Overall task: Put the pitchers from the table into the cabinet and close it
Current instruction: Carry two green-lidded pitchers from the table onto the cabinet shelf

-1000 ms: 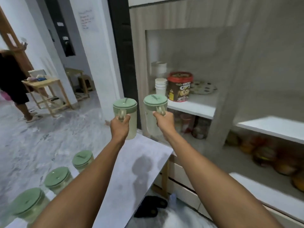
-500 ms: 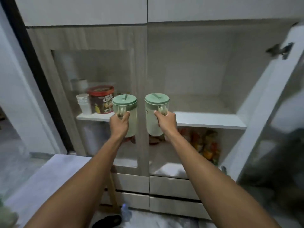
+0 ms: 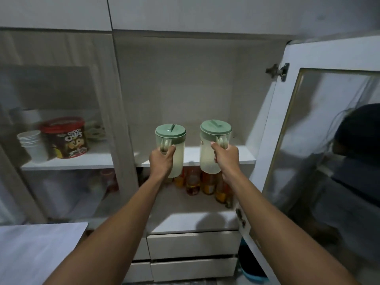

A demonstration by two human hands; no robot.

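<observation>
While our arms reach forward over the pale surface (image 3: 39,249) at lower left, we see two white drawers (image 3: 193,245) below the open cabinet compartment. Our left hand (image 3: 162,161) is closed tight around the handle of the left pitcher (image 3: 171,149), and our right hand (image 3: 227,159) is closed the same way on the handle of the right pitcher (image 3: 212,145). Both pitchers are pale and translucent with green lids, upright, held side by side but apart, in front of the edge of the white shelf (image 3: 242,156); neither rests on it. Below that shelf stand bottles of amber and orange liquid (image 3: 193,182), partly hidden by our wrists. At right the glass cabinet door (image 3: 320,153) stands swung open on its hinge (image 3: 277,70), with a dark reflection in the pane. Behind the shut glass door at left, on the same shelf level, sits a red-lidded tub (image 3: 65,138) reading "CHOCO CHIPS", just beside a stack of white cups (image 3: 33,145); behind the tub lies something pale we cannot identify.
</observation>
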